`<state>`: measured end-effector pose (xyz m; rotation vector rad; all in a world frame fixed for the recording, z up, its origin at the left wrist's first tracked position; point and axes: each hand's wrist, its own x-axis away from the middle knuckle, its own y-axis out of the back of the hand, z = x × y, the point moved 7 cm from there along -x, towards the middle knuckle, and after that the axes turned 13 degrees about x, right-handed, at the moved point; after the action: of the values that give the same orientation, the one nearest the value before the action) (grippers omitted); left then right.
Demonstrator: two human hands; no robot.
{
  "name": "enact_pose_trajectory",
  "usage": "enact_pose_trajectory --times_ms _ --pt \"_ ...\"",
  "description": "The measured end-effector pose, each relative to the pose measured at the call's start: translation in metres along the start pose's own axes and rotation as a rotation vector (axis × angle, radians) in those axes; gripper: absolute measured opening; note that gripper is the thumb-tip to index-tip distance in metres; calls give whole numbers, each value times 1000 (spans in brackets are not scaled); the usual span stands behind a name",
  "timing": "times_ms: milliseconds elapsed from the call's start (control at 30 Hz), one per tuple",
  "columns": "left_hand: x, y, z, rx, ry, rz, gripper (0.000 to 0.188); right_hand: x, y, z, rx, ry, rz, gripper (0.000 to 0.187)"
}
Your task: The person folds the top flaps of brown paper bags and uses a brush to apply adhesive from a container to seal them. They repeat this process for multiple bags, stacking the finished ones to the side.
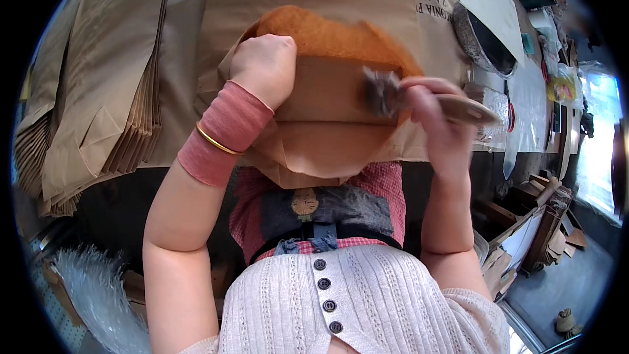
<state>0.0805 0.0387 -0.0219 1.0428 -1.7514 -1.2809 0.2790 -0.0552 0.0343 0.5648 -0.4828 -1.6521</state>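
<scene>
Brush (382,92) and right grip (429,106) blurred; left grip (266,69) hides its fingertips; bag stack (111,65) cropped above.

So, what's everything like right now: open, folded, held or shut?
Paper bag: end opened out
Brush: held, blurred, bristles over the bag
Left hand: closed in a fist at the bag's edge
Right hand: closed around the brush
Left-side bags: folded flat, piled
Oval basin: uncovered, dark inside
Cardigan: visible buttons done up

A paper bag (324,151) lies centrally, the left hand (265,69) at its left side, the right hand (429,99) with a brush (381,92) over its right side; stacked bags (108,78) lie left, a bowl (468,38) beyond the right hand
</scene>
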Motion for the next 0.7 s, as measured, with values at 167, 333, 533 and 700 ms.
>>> enact_pose_trajectory --times_ms 167,333,533,700 --pt "4 -1 -17 -89 -5 53 8 -37 -26 -88 -1020 -246 -469 35" --pt "18 12 -39 169 -400 -50 10 -40 -111 -89 -1733 -120 44 37" --pt "65 3 90 543 -30 -571 56 -43 -116 -79 -1769 -200 142 39" --pt "62 -40 40 103 -202 -213 64 -41 -115 -73 -1752 -40 295 41"
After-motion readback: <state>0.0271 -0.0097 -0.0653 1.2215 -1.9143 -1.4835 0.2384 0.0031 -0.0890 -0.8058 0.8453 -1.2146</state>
